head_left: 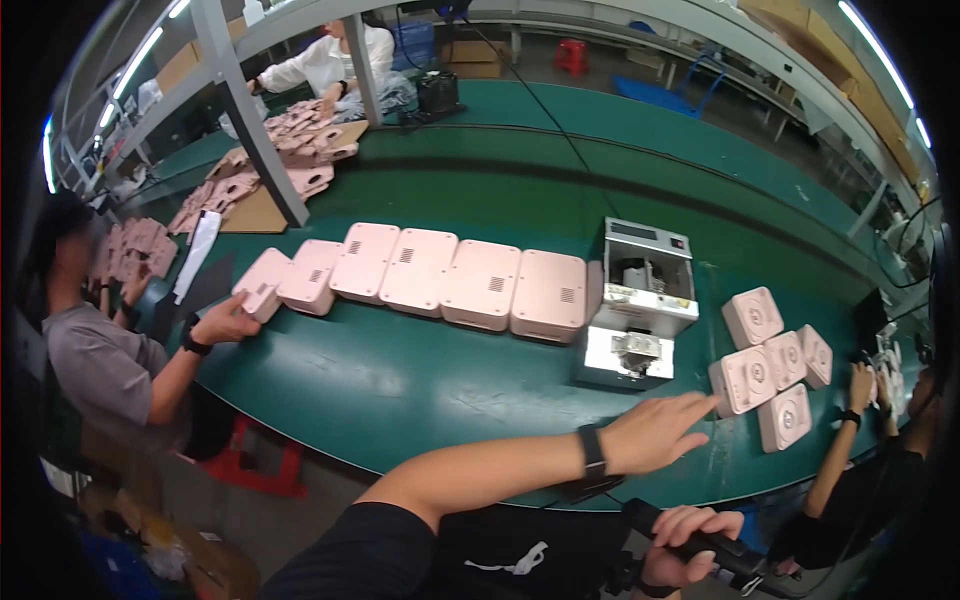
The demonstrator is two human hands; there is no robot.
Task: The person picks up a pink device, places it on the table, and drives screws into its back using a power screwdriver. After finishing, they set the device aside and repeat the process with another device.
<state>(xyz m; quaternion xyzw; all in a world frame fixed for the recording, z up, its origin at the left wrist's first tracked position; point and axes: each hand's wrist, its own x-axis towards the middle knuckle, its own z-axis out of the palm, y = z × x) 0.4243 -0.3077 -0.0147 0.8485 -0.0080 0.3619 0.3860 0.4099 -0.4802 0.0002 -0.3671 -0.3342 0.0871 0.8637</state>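
Observation:
My left hand [655, 435], with a black band at the wrist, reaches over the green table with its fingers stretched out. Its fingertips come up against, or very near, a pale pink plastic housing [742, 382] with a round recess; I cannot tell whether they touch. Several similar housings lie around that one. Low at the front edge, my right hand [690, 540] is wrapped around a black cylindrical electric screwdriver [735, 570]. Beyond my left hand stands a grey-white screw feeder [645, 290], with a metal fixture [628, 357] in front of it.
Pink housings [480, 285], vents up, form a row left of the feeder. A co-worker's hand [228, 320] grips the leftmost one. Another person's hands [862, 388] work at the right edge. Pink parts [300, 140] are piled behind a metal post [250, 110]. A cable [540, 105] hangs above the table.

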